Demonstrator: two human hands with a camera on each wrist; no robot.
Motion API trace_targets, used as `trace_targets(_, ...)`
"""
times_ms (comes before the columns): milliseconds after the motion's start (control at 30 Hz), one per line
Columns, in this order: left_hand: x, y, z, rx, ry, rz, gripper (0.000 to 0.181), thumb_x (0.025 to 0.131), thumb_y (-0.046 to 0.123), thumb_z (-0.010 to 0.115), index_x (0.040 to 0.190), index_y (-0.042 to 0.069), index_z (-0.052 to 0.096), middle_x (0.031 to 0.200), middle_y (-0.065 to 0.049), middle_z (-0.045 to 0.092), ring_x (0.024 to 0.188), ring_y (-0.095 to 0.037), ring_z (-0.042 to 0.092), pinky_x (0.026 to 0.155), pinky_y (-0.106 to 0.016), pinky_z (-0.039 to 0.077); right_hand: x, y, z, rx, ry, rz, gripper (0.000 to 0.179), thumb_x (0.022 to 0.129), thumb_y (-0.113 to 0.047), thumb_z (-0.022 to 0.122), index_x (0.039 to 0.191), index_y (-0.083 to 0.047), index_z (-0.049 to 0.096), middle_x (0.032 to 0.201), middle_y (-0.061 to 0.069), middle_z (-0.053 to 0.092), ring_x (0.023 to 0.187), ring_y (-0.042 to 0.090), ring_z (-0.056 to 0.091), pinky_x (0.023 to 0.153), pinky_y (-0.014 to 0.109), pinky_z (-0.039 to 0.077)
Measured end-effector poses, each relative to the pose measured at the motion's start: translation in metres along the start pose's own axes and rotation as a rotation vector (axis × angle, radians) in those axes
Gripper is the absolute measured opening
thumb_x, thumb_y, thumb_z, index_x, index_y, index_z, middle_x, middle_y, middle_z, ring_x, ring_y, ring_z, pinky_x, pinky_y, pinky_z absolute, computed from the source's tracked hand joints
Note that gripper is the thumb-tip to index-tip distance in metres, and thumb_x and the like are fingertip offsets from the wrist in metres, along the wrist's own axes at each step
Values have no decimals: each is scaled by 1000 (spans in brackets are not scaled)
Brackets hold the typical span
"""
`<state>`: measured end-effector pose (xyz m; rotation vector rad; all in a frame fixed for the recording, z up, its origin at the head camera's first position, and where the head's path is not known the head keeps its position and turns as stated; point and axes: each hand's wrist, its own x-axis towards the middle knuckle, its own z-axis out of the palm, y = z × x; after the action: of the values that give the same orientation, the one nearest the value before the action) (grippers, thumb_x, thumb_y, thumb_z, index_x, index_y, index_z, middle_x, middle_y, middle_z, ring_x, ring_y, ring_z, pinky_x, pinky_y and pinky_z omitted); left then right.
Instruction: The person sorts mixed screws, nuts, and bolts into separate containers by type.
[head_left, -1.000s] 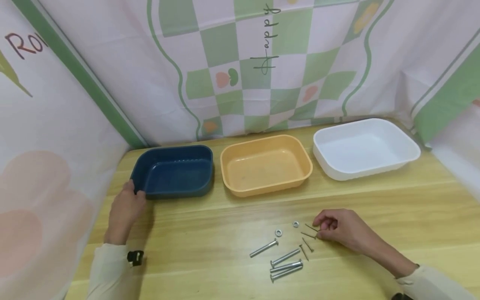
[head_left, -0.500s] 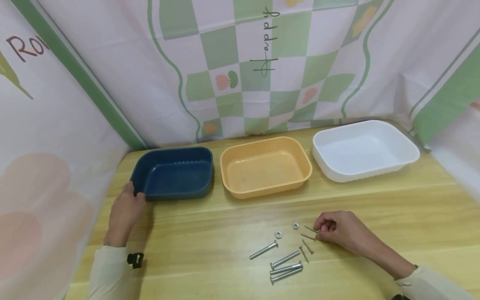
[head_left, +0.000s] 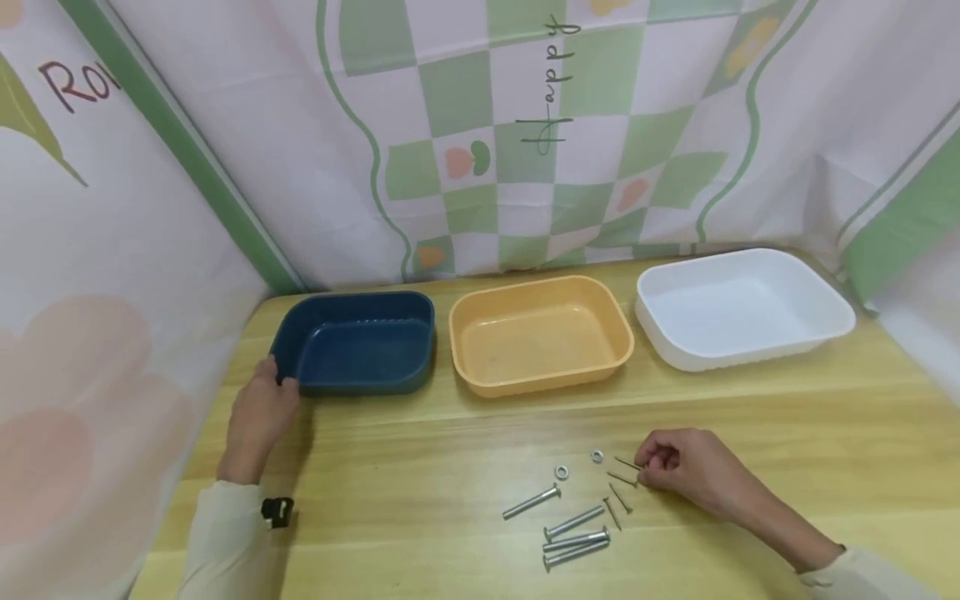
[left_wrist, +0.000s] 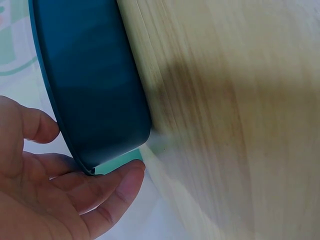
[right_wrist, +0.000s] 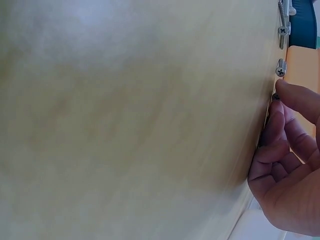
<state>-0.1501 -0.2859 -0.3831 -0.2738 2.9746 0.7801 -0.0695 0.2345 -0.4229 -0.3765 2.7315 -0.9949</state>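
Note:
My left hand (head_left: 258, 421) holds the near left corner of a dark blue tray (head_left: 360, 387). In the left wrist view the thumb lies at the tray's rim and the other fingers bend round the outside of the corner. Over the table at the right, my right hand (head_left: 701, 471) has its fingers curled, thumb and forefinger pinching the end of a thin screw (head_left: 627, 462). More thin screws (head_left: 619, 498) lie just left of these fingertips. In the right wrist view a dark screw head (right_wrist: 276, 96) shows beside the thumb tip.
Several long silver bolts (head_left: 573, 522) lie on the wooden table (head_left: 390, 500), with two hex nuts (head_left: 562, 472) behind them. A yellow tray (head_left: 540, 387) and a white tray (head_left: 750, 354) stand in the back row, right of the blue one. A patterned curtain (head_left: 525, 167) hangs behind.
The head view has shifted slightly, so everything sits a little further right. Both hands keep their places at the blue tray and the screws.

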Motion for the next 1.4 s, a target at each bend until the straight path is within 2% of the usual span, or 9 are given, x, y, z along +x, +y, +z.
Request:
trace_targets(333, 0, 1, 1, 9, 10, -16, 58, 93, 22, 28, 138, -9, 10, 140, -29, 15, 118, -50, 26, 91, -57, 25, 1, 0, 2, -47, 19, -9, 12, 73, -9, 67, 73, -19, 61, 62, -12, 53, 56, 3, 49, 52, 21, 42)
trace_targets(700, 0, 1, 0, 7, 8, -14, 59, 93, 21, 29, 138, -9, 9, 140, -30, 13, 119, -49, 24, 91, -57, 24, -1, -3, 3, -11, 73, -35, 14, 73, -6, 68, 74, -18, 60, 66, -10, 55, 58, 4, 51, 53, 21, 43)
trace_targets(967, 1, 0, 1, -20, -7, -24, 59, 93, 23, 29, 139, -8, 8, 141, -29, 12, 120, -48, 23, 92, -56, 24, -2, -4, 1, -2, 54, 39, 12, 75, -6, 64, 75, -17, 59, 67, -8, 55, 59, 6, 50, 54, 22, 42)
trace_targets(1067, 0, 0, 1, -25, 0, -18, 59, 94, 23, 29, 139, -8, 8, 139, -31, 16, 112, -44, 37, 86, -54, 32, -2, -4, 0, 7, 49, 39, 11, 76, -6, 64, 76, -16, 59, 67, -8, 56, 59, 6, 50, 53, 23, 42)
trace_targets(1200, 0, -2, 0, -26, 9, -11, 59, 94, 23, 29, 139, -8, 8, 136, -32, 22, 94, -37, 45, 75, -49, 37, -1, -5, 0, 19, 47, 33, 11, 76, -6, 65, 77, -16, 60, 67, -7, 56, 59, 6, 51, 53, 23, 43)
trace_targets(1400, 2, -2, 2, -37, 21, 3, 58, 94, 23, 30, 138, -9, 11, 139, -29, 20, 104, -39, 43, 82, -51, 34, -1, -8, 0, 34, 60, 43, 9, 77, -8, 65, 77, -16, 60, 67, -6, 56, 59, 7, 52, 53, 23, 43)
